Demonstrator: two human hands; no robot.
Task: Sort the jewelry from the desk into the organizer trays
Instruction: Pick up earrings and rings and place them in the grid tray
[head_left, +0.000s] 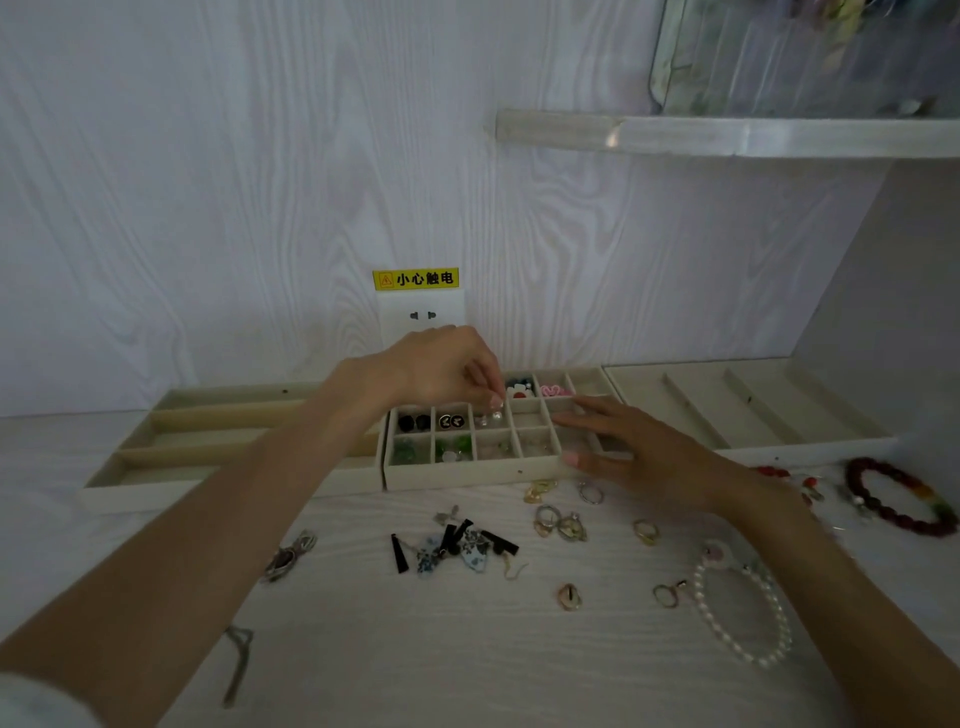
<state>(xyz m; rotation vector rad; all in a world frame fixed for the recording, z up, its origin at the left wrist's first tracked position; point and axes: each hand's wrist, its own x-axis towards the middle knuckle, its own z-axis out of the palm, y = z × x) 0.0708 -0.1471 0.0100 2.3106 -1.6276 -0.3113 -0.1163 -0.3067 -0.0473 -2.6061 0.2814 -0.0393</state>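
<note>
White wood-grain panelling is backing a pale desk (467, 649), where dim light is making small pieces hard to read. Half the wall socket (421, 317) is hiding behind the left hand (441, 371), which is hovering over the gridded tray (467, 475) with fingertips pinching a small pearl-like earring (492, 417) above a middle-row cell. The right hand (639, 452) is lying flat with fingers straight across the tray's right cells, covering whatever is sitting in them. Visible cells are holding dark studs (414, 422), black round studs (450, 421), green beads (453, 448), a red-and-white flower piece (519, 391) and something pink (553, 391); the clear pieces beside them are too faint to identify. Long-slotted trays (171, 441) are flanking it. Loose on the desk are lying rings (558, 522), black tassel earrings (452, 548), a pearl bracelet (740, 610) and a red bead bracelet (901, 496), the latter nearly cut off at the frame's edge.
</note>
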